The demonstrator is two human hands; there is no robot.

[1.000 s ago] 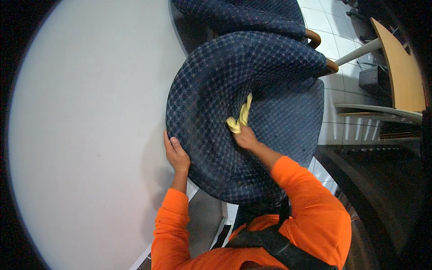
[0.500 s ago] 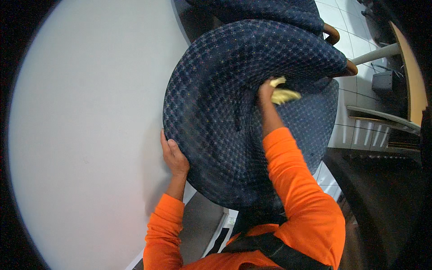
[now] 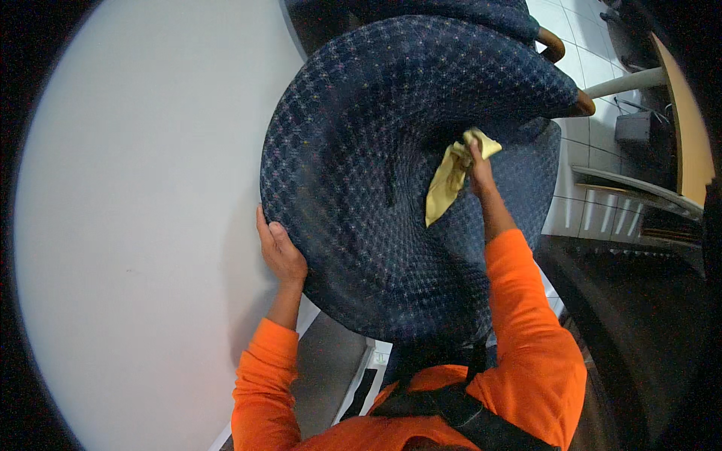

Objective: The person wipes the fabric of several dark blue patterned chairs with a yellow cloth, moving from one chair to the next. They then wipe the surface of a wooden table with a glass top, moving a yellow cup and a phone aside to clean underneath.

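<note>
A dark blue upholstered chair (image 3: 361, 188) with a woven dotted pattern fills the middle of the view, its curved backrest toward me. My left hand (image 3: 278, 252) grips the backrest's left edge. My right hand (image 3: 475, 161) reaches over into the seat and holds a yellow cloth (image 3: 447, 180) against the fabric; part of the cloth hangs down toward me. Both my sleeves are orange.
A white wall (image 3: 135, 210) takes up the left half. Two wooden armrest ends (image 3: 580, 104) poke out behind the chair. White floor tiles (image 3: 594, 68), a wooden tabletop (image 3: 688, 128) on a white leg and a dark surface (image 3: 639, 316) lie to the right.
My right hand swept the yellow cloth from the seat's middle up to the far right, then slightly back left, with the cloth now trailing. My left hand stayed on the backrest edge.
</note>
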